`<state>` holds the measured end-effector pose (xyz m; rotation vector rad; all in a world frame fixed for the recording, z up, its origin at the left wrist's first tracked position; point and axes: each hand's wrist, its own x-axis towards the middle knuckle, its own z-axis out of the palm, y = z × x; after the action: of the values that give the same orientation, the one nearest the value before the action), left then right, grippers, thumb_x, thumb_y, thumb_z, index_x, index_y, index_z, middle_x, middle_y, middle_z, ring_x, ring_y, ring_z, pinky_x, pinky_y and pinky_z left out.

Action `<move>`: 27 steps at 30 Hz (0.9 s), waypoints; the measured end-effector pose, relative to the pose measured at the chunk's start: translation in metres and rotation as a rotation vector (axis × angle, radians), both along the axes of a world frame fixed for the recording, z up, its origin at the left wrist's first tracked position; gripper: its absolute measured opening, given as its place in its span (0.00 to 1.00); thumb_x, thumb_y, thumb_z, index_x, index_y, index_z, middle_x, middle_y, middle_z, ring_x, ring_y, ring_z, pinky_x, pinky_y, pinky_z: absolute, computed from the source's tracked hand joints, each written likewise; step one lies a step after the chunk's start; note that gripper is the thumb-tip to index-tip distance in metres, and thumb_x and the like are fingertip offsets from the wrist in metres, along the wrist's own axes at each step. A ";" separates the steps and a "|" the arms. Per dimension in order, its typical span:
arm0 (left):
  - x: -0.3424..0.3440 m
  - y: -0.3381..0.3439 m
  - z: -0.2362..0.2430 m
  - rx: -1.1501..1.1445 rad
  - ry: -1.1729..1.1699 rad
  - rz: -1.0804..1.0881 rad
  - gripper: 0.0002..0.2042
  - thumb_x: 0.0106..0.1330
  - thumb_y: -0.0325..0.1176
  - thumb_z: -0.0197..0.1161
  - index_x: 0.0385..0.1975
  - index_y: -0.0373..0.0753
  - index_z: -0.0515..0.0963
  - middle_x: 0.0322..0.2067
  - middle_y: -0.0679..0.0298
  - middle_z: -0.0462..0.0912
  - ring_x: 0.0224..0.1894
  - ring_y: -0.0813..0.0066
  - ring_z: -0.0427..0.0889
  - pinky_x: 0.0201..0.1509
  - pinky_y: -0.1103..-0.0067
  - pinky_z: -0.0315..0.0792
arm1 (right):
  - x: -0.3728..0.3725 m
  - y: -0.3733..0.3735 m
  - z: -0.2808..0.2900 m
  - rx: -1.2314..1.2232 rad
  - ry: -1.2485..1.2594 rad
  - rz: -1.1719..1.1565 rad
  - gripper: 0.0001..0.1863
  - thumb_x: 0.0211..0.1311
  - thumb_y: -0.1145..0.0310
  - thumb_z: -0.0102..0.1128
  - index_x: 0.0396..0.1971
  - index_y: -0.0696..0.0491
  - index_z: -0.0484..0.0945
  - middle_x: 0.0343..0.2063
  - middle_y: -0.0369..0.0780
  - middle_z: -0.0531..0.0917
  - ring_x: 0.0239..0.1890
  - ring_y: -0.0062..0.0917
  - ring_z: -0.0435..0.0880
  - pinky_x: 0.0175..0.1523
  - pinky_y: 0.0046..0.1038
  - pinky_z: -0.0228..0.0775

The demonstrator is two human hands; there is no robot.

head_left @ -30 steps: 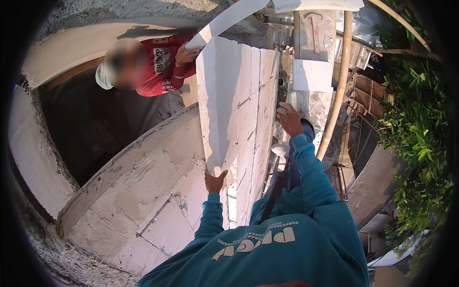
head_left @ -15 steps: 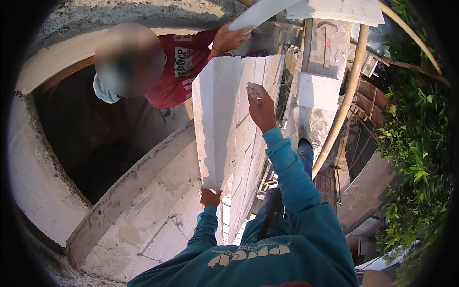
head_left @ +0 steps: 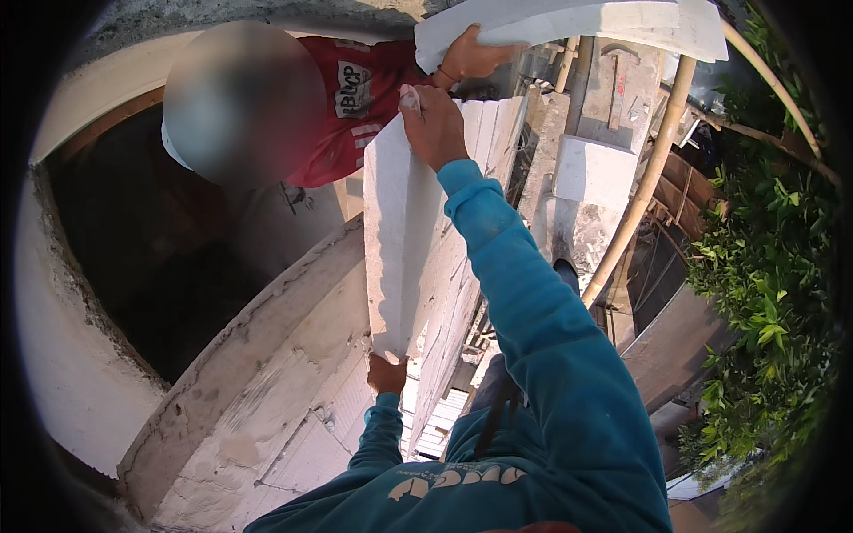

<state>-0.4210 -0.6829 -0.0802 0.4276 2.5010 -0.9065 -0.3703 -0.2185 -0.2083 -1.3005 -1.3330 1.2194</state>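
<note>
A long white block (head_left: 387,231) with a tapered far end lies along the top of the pale block wall (head_left: 440,311). My left hand (head_left: 387,375) is closed on its near end. My right hand (head_left: 431,126) grips its far end, fingertips whitened with dust. Just beyond, a co-worker in a red sleeve has a hand (head_left: 473,59) on a long curved white piece (head_left: 577,19) above the wall.
A dark opening (head_left: 115,275) lies left of a concrete ledge (head_left: 222,355). To the right are scaffold planks (head_left: 573,231) holding a white slab (head_left: 593,169) and a hammer-like tool (head_left: 617,89), bamboo poles (head_left: 649,186), and dense foliage (head_left: 764,338). My leg shows below.
My right hand has moved up and leftward from beside the wall onto the block's far end. The co-worker's hand and curved piece have shifted right. My left hand has stayed on the near end.
</note>
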 end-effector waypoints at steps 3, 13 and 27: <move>-0.006 -0.010 -0.006 -0.007 -0.004 0.052 0.40 0.45 0.53 0.77 0.53 0.33 0.68 0.46 0.49 0.81 0.48 0.48 0.82 0.53 0.61 0.75 | -0.001 0.000 -0.004 -0.021 0.051 0.022 0.16 0.69 0.60 0.50 0.28 0.56 0.77 0.26 0.47 0.78 0.35 0.44 0.74 0.43 0.44 0.65; -0.009 -0.020 -0.024 -0.113 0.003 0.020 0.46 0.52 0.48 0.72 0.61 0.19 0.56 0.49 0.44 0.75 0.41 0.53 0.84 0.40 0.66 0.81 | 0.048 -0.013 0.006 -0.382 0.378 -0.102 0.32 0.75 0.46 0.38 0.61 0.60 0.70 0.58 0.47 0.75 0.64 0.33 0.69 0.70 0.33 0.54; 0.004 -0.001 -0.029 -0.112 0.034 0.334 0.46 0.53 0.36 0.71 0.65 0.22 0.48 0.59 0.37 0.65 0.43 0.50 0.84 0.43 0.66 0.80 | 0.007 -0.081 0.018 -0.465 0.074 0.167 0.58 0.59 0.44 0.67 0.73 0.58 0.38 0.68 0.54 0.53 0.68 0.43 0.59 0.71 0.42 0.55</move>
<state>-0.4166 -0.6844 -0.1096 -0.0433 2.4362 -0.9155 -0.3633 -0.2993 -0.1899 -1.4620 -1.1609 1.7510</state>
